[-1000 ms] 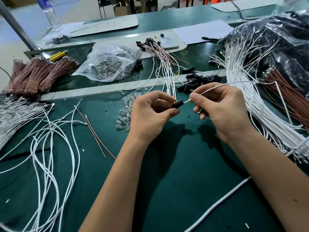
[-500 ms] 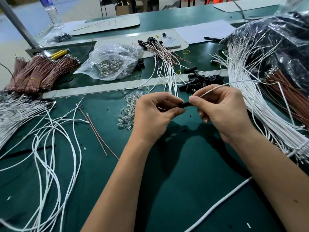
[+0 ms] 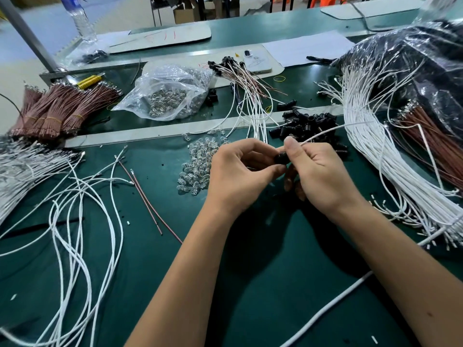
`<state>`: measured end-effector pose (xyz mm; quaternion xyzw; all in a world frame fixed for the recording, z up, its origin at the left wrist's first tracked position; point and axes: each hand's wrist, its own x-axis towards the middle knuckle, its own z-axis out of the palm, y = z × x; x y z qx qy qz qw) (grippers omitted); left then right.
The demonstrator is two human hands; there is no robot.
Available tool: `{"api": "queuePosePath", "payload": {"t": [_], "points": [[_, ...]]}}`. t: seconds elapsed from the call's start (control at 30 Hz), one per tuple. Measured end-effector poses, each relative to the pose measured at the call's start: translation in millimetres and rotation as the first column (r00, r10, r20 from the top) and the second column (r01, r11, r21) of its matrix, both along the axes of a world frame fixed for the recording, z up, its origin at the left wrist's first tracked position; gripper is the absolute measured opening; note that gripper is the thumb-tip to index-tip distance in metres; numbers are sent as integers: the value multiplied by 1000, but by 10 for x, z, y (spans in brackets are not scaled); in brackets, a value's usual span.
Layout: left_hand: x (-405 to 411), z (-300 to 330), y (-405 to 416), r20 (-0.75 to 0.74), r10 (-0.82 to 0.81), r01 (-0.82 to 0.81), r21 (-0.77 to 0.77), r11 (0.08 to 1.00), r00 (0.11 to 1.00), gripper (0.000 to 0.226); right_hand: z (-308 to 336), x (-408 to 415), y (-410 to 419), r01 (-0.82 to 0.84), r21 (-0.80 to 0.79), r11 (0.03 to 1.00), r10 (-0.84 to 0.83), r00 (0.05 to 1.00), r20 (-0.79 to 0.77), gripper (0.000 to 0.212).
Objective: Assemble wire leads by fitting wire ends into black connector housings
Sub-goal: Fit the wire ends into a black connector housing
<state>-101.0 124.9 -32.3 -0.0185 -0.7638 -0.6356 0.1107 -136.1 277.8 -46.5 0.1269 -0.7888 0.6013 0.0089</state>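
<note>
My left hand (image 3: 240, 171) pinches a small black connector housing (image 3: 281, 158) between thumb and fingers above the green mat. My right hand (image 3: 320, 176) pinches a white wire (image 3: 325, 131) right at the housing, thumb on top; the wire arcs away to the right toward a big white wire bundle (image 3: 370, 146). The wire's end is hidden between my fingers and the housing. A pile of loose black housings (image 3: 308, 126) lies just behind my hands.
Clear LEDs (image 3: 198, 164) are heaped left of my hands. Loose white wires (image 3: 75, 209) and two brown wires (image 3: 147, 199) lie at left. Brown wire bundles (image 3: 57, 108), a plastic bag of parts (image 3: 170, 93) and finished leads (image 3: 250, 96) sit behind.
My right hand has slid along the white wire up to the housing; the gap between my hands has closed, and both hands now meet at the housing.
</note>
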Motion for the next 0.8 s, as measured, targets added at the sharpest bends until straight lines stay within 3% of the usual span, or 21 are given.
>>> {"api": "queuePosePath", "payload": {"t": [0.13,0.2,0.33,0.4,0.5,0.57,0.7,0.8], "points": [[29,42,-50,125,-148,107,287,952,981,5,59,-7,67,2,-36,999,-2,1000,4,45],[38,48,-44,162,-174,115,321,940,971,5,96,24,56,-72,-21,997,72,997,-2,43],[52,76,-32,143,-231,164,375,913,962,20,200,132,10,-268,-220,938,279,960,22,46],[52,107,-48,129,-210,144,399,906,969,25,227,144,25,-239,-185,953,244,970,2,45],[36,115,-68,125,-119,52,443,895,985,23,235,136,43,-162,4,987,161,980,-116,36],[32,116,-81,144,-91,18,443,896,985,22,232,150,31,-164,27,986,167,974,-153,28],[31,142,-97,152,-123,23,533,846,981,13,239,163,21,-268,-31,963,261,955,-140,22],[19,156,-116,111,-118,12,672,740,987,3,271,170,57,-474,-58,879,476,879,27,24]]}}
